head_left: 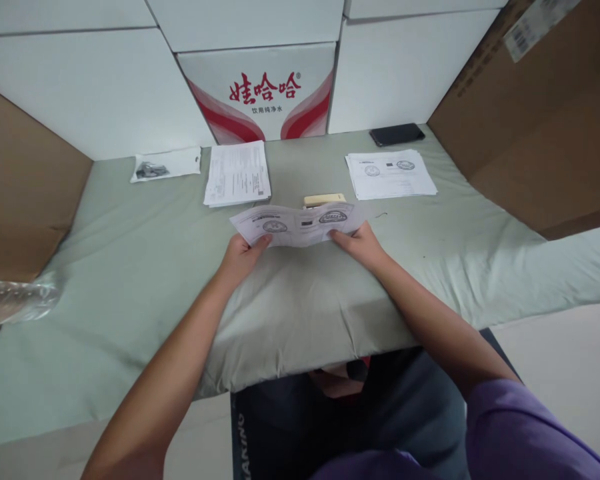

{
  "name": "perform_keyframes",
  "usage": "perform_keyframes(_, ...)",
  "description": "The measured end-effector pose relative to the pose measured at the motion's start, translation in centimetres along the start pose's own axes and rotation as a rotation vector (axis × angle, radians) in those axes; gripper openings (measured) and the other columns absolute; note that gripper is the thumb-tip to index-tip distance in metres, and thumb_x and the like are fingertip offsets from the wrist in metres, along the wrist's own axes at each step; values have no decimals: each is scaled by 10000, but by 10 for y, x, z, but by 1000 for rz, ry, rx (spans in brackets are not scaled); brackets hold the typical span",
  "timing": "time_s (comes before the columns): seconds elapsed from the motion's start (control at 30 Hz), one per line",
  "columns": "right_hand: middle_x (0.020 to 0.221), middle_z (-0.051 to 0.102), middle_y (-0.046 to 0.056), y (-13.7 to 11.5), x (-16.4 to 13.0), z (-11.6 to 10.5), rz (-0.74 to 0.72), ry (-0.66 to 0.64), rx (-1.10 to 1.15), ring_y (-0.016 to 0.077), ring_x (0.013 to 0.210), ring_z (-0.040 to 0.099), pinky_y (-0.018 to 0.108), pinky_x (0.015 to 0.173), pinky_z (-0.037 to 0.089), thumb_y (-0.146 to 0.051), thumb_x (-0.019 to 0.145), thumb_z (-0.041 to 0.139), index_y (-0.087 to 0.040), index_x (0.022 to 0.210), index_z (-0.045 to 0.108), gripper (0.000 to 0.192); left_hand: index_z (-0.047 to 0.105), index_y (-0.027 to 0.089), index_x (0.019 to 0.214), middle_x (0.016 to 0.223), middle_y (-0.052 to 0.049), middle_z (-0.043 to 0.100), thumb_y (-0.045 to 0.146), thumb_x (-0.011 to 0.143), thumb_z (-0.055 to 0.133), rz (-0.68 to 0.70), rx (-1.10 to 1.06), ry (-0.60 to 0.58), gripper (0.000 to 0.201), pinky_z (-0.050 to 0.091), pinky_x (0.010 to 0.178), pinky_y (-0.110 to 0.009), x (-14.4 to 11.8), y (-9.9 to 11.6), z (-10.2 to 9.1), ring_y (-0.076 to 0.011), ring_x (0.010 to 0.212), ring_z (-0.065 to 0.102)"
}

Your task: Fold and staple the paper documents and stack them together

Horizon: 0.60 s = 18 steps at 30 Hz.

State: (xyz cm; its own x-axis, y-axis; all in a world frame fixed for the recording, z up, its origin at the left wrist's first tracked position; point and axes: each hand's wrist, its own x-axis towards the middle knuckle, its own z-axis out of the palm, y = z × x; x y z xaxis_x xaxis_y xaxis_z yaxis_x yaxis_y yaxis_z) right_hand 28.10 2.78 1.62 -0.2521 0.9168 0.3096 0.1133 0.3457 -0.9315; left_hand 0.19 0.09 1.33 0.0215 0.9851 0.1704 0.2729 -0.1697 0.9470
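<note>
A printed paper sheet (300, 230) with dark oval stamps is held up over the green cloth, slightly bowed in the middle. My left hand (245, 255) grips its left end, thumb on top and fingers hidden underneath. On the right end my right hand (357, 243) pinches it the same way. Just behind the sheet lies a small cream-yellow object (324, 199), partly covered by the paper; its kind I cannot make out. One stack of printed papers (237, 173) rests at the back left, and another stack of stamped papers (391, 179) at the back right.
A green cloth (300, 300) covers the surface. Behind it stand white cartons (275, 93). Brown cardboard boxes (540, 127) flank both sides. A black phone (397, 135) lies back right, a white packet (166, 164) back left. A clear plastic bottle (20, 300) is at far left.
</note>
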Motion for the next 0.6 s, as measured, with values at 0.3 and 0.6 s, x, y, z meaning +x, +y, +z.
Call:
perform_keyframes(0.3,1023,778,75,-7,-3,-2,155,49,3,294,1046,710,483,988,551,-476,786,733,-208,993,779,342,768,154,1070,1169,-146,771,541,792,767,-14,-61,47,477,534,1051,-449,-1,-1,0,-299,1135,707)
perform_keyframes(0.6,905,753,42,-14,5,-11,259,150,224,237,900,725,392,825,596,-506,747,796,-230,917,756,327,773,199,1097,1161,-102,773,496,910,669,189,17,180,366,478,1123,-445,-6,9,-10,-260,1183,686)
